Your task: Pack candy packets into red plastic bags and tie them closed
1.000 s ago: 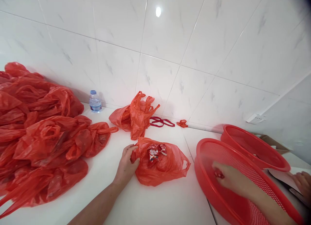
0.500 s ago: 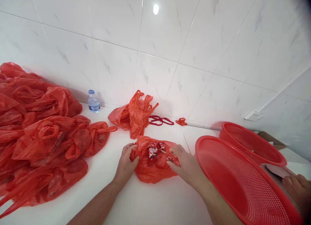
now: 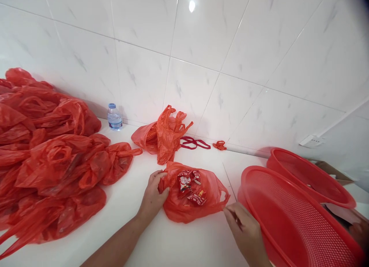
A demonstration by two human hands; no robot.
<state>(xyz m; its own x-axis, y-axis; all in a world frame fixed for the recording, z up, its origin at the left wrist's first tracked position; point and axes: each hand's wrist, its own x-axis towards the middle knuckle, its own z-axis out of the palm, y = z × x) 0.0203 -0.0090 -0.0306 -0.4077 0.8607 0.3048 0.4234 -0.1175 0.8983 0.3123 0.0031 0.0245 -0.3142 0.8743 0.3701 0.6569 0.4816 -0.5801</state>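
A thin red plastic bag [image 3: 211,182] lies with its mouth spread on the white table. Several small red-and-white wrapped packets [image 3: 188,182] sit inside it, and a small white stick shows among them. My left hand [image 3: 155,192] is closed on the bag's left edge, thumb and fingers pinching the plastic. On the other side, my right hand [image 3: 243,221] pinches the bag's right end near a handle loop, stretching the plastic out to the right.
Filled red bags [image 3: 57,155] are heaped at the left. By the wall stand a water bottle [image 3: 115,117], bunched red bags [image 3: 168,134], a dark red strap [image 3: 196,143] and a red scrap [image 3: 219,145]. Two red baskets [image 3: 276,213] fill the right, where another person's hand [image 3: 360,232] shows.
My right hand has moved right and down from beside the packets, drawing the bag's right end outward. More packets show now. My left hand keeps its hold.
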